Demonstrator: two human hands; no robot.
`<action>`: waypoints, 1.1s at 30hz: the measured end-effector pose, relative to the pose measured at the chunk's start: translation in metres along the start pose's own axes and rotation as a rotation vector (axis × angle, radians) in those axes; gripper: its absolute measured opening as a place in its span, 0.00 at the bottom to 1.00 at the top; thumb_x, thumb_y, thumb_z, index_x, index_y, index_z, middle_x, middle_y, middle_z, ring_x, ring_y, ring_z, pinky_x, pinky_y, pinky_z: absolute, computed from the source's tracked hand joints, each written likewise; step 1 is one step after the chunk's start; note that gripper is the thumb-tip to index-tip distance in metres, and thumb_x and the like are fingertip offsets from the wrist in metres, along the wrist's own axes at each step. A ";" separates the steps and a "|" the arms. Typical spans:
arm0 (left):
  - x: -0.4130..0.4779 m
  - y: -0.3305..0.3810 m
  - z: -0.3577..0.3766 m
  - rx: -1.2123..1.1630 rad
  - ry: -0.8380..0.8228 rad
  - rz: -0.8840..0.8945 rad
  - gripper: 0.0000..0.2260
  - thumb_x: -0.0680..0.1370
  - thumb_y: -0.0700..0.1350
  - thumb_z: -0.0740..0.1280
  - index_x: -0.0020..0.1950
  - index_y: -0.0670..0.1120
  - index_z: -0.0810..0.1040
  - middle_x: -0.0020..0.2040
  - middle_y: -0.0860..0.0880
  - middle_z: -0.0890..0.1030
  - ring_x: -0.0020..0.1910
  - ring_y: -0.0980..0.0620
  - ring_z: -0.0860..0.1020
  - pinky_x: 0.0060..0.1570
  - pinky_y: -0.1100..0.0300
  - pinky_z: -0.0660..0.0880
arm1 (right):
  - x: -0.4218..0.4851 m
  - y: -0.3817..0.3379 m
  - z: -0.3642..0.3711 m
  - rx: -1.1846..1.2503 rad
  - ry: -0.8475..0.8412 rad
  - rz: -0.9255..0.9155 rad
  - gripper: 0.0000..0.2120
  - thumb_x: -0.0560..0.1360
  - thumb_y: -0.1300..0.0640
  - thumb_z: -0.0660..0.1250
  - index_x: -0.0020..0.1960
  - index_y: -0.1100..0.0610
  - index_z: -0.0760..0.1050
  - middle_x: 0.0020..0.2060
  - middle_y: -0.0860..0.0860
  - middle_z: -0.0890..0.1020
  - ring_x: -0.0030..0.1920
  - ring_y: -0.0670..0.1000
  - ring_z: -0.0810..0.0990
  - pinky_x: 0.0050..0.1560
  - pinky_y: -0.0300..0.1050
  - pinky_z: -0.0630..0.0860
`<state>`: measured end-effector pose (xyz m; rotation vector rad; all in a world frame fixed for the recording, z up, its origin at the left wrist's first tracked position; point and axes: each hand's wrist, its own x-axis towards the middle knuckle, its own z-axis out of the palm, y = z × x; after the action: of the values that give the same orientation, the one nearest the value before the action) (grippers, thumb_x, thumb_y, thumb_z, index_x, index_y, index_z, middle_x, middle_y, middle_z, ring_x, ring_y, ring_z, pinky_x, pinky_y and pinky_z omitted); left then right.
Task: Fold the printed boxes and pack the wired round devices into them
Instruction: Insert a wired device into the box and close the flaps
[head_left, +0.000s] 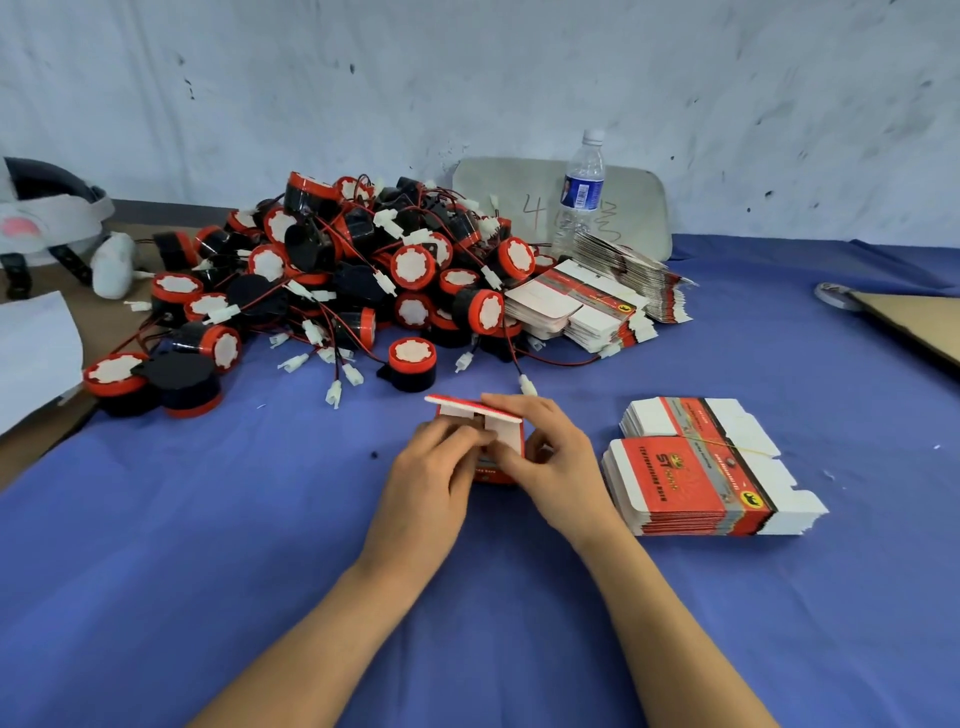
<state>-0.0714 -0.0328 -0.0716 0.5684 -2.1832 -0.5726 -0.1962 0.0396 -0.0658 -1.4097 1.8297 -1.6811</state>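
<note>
From the head view we see a half-folded printed box (503, 437) standing on the blue tablecloth (208, 545), held between both hands. The left hand (434, 467) pinches its front flaps, and the right hand (553, 460) curls round its right side. The heap of wired round devices (337, 270) lies beyond the hands, and a stack of flat box blanks (696, 483) lies near the right hand.

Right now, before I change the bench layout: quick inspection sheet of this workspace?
Surface: blue cloth, flat.
Job's things: half-folded box, lid flap up; pile of round devices behind it; banded flat-box stack at right; more stacks farther back.
Clutter: water bottle, white headset, paper sheet, cardboard.
Hands: left hand and right hand both grip the box.
Cables: red-black wires with white plugs, tangled through pile, some trailing forward.
Surroundings: scuffed pale wall, grey board against it.
</note>
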 end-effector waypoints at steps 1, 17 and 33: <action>0.000 -0.001 -0.001 0.002 -0.006 0.004 0.11 0.75 0.31 0.67 0.53 0.42 0.82 0.53 0.48 0.80 0.51 0.48 0.79 0.50 0.61 0.75 | -0.001 -0.001 0.000 0.008 -0.016 0.020 0.16 0.75 0.61 0.69 0.59 0.45 0.79 0.51 0.41 0.80 0.44 0.40 0.75 0.44 0.30 0.69; 0.005 -0.013 -0.002 -0.220 -0.111 0.055 0.06 0.74 0.35 0.71 0.49 0.43 0.84 0.52 0.52 0.80 0.52 0.62 0.77 0.53 0.70 0.72 | 0.006 -0.007 0.002 -0.295 0.268 -0.142 0.07 0.75 0.58 0.70 0.52 0.55 0.83 0.46 0.49 0.83 0.44 0.45 0.80 0.45 0.41 0.76; 0.007 -0.015 -0.005 -0.228 0.200 -0.197 0.09 0.74 0.35 0.72 0.43 0.48 0.77 0.46 0.55 0.70 0.46 0.57 0.73 0.48 0.63 0.74 | 0.002 -0.006 -0.001 -0.288 0.016 -0.101 0.16 0.75 0.58 0.70 0.56 0.39 0.78 0.52 0.30 0.78 0.56 0.40 0.75 0.58 0.37 0.73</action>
<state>-0.0684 -0.0500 -0.0734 0.6899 -1.8566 -0.8209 -0.1954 0.0400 -0.0594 -1.6293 2.1092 -1.5236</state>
